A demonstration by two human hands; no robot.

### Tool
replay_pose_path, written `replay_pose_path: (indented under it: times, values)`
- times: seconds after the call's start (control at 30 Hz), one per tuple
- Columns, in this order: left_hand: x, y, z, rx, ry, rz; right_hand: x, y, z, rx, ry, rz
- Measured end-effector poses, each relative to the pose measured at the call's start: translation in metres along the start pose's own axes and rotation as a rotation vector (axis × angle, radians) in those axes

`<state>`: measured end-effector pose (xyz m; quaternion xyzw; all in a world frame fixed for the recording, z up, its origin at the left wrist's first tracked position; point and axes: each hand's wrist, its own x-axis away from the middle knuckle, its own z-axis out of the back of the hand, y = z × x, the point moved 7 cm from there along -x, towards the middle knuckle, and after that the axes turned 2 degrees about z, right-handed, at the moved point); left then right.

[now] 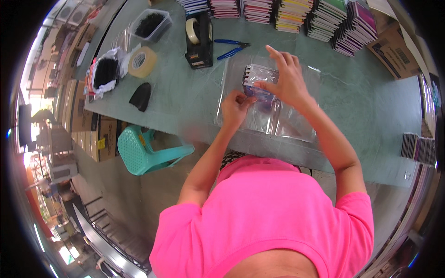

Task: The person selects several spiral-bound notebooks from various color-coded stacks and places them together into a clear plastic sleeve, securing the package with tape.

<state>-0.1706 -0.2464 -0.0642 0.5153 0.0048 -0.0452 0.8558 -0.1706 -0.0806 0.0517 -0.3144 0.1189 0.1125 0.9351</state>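
A small stack of notebooks (261,76) with dark binding teeth along its left side lies on the table, covered by shiny clear plastic. Under and around it spreads clear plastic film (296,125), creased toward the table's front edge. My left hand (235,107) is closed at the stack's near left corner, with thumb and forefinger pinching the plastic. My right hand (291,82) is open over the stack's right side. Its thumb reaches across the top, touching the plastic, while the other fingers stretch up and away.
Blue-handled cutters (232,42), a black tape dispenser (199,44), a tape roll (143,62) and a clear tub (150,25) sit left and beyond. Stacked notebooks (292,14) line the far edge. A cardboard box (394,51) stands at right, a turquoise stool (139,150) lower left.
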Motion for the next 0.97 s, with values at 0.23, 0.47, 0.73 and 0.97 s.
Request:
replay_pose_path:
  times: [0.23,0.47,0.73,0.97]
  values:
    - [-0.056,0.09,-0.012,0.192,-0.483,-0.369,0.017,0.071,-0.001,-0.346,-0.391,-0.638]
    - [0.053,0.221,-0.145,0.031,-0.597,-1.167,0.16,0.122,0.127,-0.609,0.177,-0.901]
    - [0.245,0.198,-0.24,0.123,-1.255,-1.441,0.297,0.199,0.156,0.441,0.138,-1.228]
    - [0.242,0.169,-0.333,-0.193,-1.657,-1.053,0.372,0.314,0.315,0.536,0.034,-1.373]
